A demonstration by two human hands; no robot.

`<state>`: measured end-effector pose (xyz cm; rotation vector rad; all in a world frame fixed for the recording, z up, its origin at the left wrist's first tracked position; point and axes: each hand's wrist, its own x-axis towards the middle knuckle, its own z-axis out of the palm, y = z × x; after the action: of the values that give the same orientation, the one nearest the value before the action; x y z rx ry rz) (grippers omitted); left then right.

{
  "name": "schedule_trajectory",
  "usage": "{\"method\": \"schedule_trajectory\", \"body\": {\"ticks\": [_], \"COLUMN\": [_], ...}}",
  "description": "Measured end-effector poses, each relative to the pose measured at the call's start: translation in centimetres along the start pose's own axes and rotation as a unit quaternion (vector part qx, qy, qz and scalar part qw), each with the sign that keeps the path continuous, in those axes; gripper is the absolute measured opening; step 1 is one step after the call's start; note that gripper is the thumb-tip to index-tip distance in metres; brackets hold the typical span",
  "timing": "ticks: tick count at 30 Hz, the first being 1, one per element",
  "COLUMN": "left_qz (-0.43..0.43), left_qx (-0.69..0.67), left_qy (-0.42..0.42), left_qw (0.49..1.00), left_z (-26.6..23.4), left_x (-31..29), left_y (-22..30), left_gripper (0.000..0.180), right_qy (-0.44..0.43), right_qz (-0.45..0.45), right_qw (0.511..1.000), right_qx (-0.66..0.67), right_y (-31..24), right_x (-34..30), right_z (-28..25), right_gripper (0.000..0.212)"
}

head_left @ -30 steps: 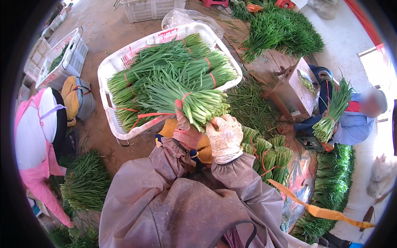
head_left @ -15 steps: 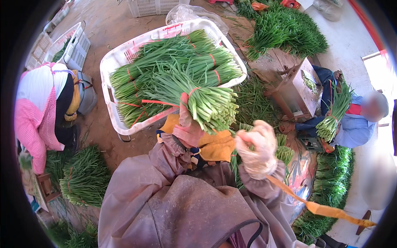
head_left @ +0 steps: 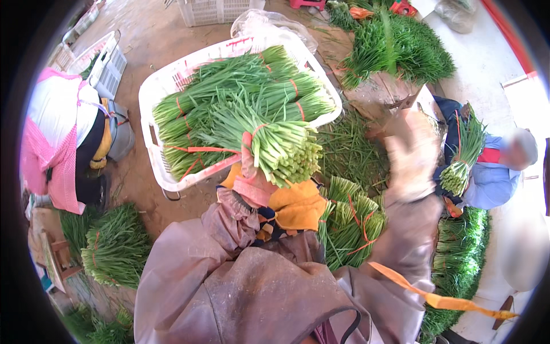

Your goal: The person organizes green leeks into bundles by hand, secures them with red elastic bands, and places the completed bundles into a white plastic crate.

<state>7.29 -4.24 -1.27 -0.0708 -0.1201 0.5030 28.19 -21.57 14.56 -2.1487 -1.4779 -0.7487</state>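
My left hand [head_left: 253, 180] is closed around a bunch of garlic chives [head_left: 289, 150]. A red band circles the stalks, whose pale cut ends point right and whose leaves lie leftward over a white crate. My right hand [head_left: 409, 152] is stretched out to the right, away from the bunch, and its fingers are smeared by motion. The white crate [head_left: 150, 150] holds several banded bunches of chives [head_left: 215, 94]. A loose red strip [head_left: 209, 149] crosses the crate's near side by my left hand.
More banded chives [head_left: 355, 223] lie between my arms. Loose leaves [head_left: 355, 149] cover the floor right of the crate, with a large heap [head_left: 401, 43] behind. A seated person [head_left: 495, 178] holds another bunch at right; a bent person [head_left: 60, 132] works at left. An orange strap [head_left: 441, 298] hangs lower right.
My right hand has swung right and forward, away from the bunch. The bunch in my left hand has shifted slightly left. The bent person at left has moved a little.
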Motion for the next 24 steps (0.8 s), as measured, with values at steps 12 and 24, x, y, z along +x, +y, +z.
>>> {"method": "schedule_trajectory", "body": {"ticks": [12, 24], "left_qz": [-0.001, -0.010], "left_qx": [0.045, 0.108], "left_qy": [0.049, 0.026], "left_qw": [0.998, 0.994], "left_z": [-1.7, -1.4], "left_x": [0.0, -0.3], "left_y": [-0.2, 0.4], "left_gripper": [0.064, 0.079], "right_qy": [-0.056, -0.052], "right_qz": [-0.040, 0.063], "right_qw": [0.993, 0.962], "right_qx": [0.096, 0.259], "right_y": [-16.3, -10.2], "right_x": [-5.6, -3.7], "right_z": [8.7, 2.0], "right_gripper": [0.022, 0.038]}}
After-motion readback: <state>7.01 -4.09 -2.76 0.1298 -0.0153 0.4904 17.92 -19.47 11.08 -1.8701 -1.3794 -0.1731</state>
